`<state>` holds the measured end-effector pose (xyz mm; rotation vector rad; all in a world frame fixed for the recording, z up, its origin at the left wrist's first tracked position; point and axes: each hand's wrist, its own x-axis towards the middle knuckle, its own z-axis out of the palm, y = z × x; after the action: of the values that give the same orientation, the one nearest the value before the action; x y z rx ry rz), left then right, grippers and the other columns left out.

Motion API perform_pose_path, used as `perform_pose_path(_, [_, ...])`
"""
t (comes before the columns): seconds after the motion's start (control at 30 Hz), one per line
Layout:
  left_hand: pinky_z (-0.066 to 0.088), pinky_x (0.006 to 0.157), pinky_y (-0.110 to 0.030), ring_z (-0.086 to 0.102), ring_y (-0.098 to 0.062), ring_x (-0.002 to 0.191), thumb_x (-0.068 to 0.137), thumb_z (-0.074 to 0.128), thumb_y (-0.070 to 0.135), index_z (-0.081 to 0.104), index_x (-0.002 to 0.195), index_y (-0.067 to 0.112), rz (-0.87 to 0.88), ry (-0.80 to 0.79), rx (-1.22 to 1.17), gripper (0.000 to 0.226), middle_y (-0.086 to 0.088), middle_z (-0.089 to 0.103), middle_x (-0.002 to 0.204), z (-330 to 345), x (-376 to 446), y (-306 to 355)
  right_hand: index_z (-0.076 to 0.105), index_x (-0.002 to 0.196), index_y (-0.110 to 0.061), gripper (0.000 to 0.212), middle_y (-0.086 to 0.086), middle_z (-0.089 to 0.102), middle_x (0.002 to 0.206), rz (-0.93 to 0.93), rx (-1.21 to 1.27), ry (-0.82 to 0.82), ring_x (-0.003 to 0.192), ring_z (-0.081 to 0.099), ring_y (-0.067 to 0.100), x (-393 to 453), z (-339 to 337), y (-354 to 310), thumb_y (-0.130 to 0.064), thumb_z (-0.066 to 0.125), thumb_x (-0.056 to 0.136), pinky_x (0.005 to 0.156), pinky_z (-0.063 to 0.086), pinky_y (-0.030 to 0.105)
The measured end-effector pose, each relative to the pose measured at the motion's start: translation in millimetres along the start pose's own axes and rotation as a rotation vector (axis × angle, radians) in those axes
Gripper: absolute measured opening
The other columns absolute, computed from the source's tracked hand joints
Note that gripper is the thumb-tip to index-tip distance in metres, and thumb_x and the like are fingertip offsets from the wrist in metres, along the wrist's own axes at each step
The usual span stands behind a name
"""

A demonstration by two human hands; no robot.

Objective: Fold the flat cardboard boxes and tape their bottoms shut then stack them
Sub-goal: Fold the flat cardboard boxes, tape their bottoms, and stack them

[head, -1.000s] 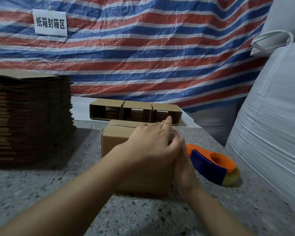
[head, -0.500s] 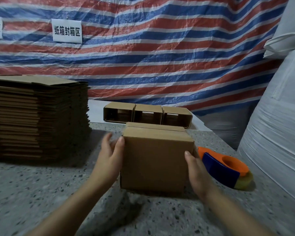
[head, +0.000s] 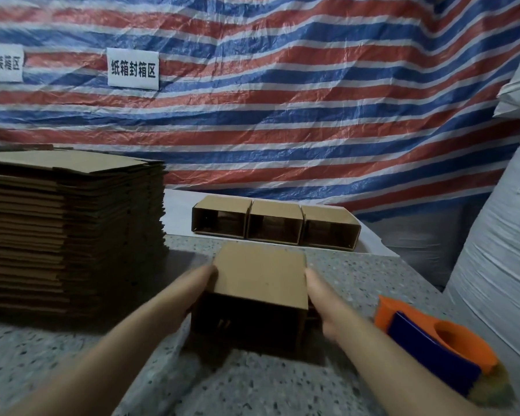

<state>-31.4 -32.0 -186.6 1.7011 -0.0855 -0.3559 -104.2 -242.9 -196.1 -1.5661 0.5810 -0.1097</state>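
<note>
A small folded cardboard box [head: 260, 270] lies on its side on the speckled table [head: 282, 391], its dark open end turned toward me. My left hand [head: 194, 285] grips its left wall, thumb at the top edge. Its right wall is gripped by my right hand [head: 320, 298]. Three folded boxes [head: 275, 219] stand in a row behind it, open ends facing me. A tall stack of flat cardboard [head: 72, 229] fills the left side. An orange and blue tape dispenser [head: 433, 345] lies just right of my right forearm.
A big white woven sack [head: 499, 265] closes off the right side. A striped red, white and blue tarp [head: 282, 115] with two white signs hangs behind. The row of boxes sits on a lower white surface [head: 177, 205] past the table's far edge.
My left hand left the box's top and took its left side. The box has been tipped over so its open end now faces me, and moved a little away from me.
</note>
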Motion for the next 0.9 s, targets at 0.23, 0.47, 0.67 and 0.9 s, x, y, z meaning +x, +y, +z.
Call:
perform_pose_path(0.23, [0.045, 0.066, -0.028, 0.058, -0.014, 0.089, 0.097, 0.049, 0.033, 0.058, 0.101, 0.027, 0.186, 0.258, 0.034, 0.011, 0.002, 0.062, 0.099, 2, 26, -9, 0.068, 0.115, -0.020, 0.038, 0.009, 0.075, 0.106, -0.069, 0.098, 0.008, 0.098, 0.071, 0.026, 29, 23, 12, -0.044, 0.043, 0.101, 0.093, 0.056, 0.044])
perform_pose_path(0.47, [0.055, 0.077, -0.042, 0.061, -0.026, 0.095, 0.091, 0.058, 0.029, 0.056, 0.118, 0.012, 0.213, 0.459, -0.060, 0.032, -0.009, 0.061, 0.107, -35, 141, 29, 0.056, 0.137, -0.016, 0.044, 0.006, 0.063, 0.127, -0.138, 0.012, -0.037, 0.114, 0.056, 0.022, 133, 90, -66, -0.037, 0.041, 0.102, 0.093, 0.046, 0.036])
perform_pose_path(0.67, [0.045, 0.090, -0.037, 0.053, -0.029, 0.107, 0.098, 0.049, 0.039, 0.046, 0.136, 0.019, 0.146, 0.503, -0.148, 0.043, -0.010, 0.055, 0.122, -42, 191, 20, 0.053, 0.141, -0.014, 0.048, 0.008, 0.062, 0.132, -0.102, 0.005, -0.130, 0.117, 0.057, 0.024, 194, 128, -67, -0.039, 0.036, 0.104, 0.101, 0.047, 0.037])
perform_pose_path(0.9, [0.042, 0.100, -0.038, 0.048, -0.028, 0.104, 0.102, 0.040, 0.031, 0.045, 0.136, 0.015, 0.185, 0.540, -0.095, 0.038, -0.010, 0.052, 0.119, -36, 205, 21, 0.051, 0.144, -0.014, 0.054, 0.009, 0.059, 0.137, -0.123, -0.014, -0.106, 0.125, 0.054, 0.027, 217, 133, -63, -0.045, 0.031, 0.104, 0.112, 0.042, 0.043])
